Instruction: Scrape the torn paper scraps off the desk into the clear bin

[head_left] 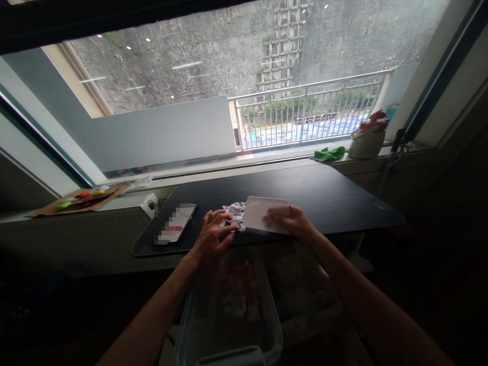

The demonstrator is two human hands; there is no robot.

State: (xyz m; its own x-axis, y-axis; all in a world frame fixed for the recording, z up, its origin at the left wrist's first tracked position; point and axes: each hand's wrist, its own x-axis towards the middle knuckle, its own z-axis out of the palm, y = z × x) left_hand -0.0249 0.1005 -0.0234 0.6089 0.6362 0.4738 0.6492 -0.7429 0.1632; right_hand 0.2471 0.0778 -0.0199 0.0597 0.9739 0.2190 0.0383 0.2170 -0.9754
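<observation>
Two bare hands meet over a small heap of torn scraps: the left hand [214, 233] is loosely spread, fingers curved and apart, its fingertips at the left and near side of the paper scraps [235, 208]; whether any piece sticks to them, I cannot tell. The right hand [296, 221] is closed on the right end of a flat white card [256, 212], thumb across its face, and the card's left edge comes right up to the heap, covering part of it from this view. The scraps lie near the front edge of a dark table [301, 185], left of its middle. Just beyond the left hand, to its left, a phone [183, 222] lies flat, its screen partly blurred out. Below the table's front edge, between the forearms, sits a clear plastic tub [281, 335] with pale and reddish bits inside, too dim to make out; right of it is another container [322, 312], deep in shadow. Farther out, left of the table, stand a white radiator [133, 201] and a sheet of cardboard [42, 207] bearing red, yellow and green pieces. On the windowsill at the right, a crumpled green cloth [328, 154] lies beside a white pot [366, 145]. Outside the glass, a metal railing [306, 114] runs before a grey rock wall [183, 56].
</observation>
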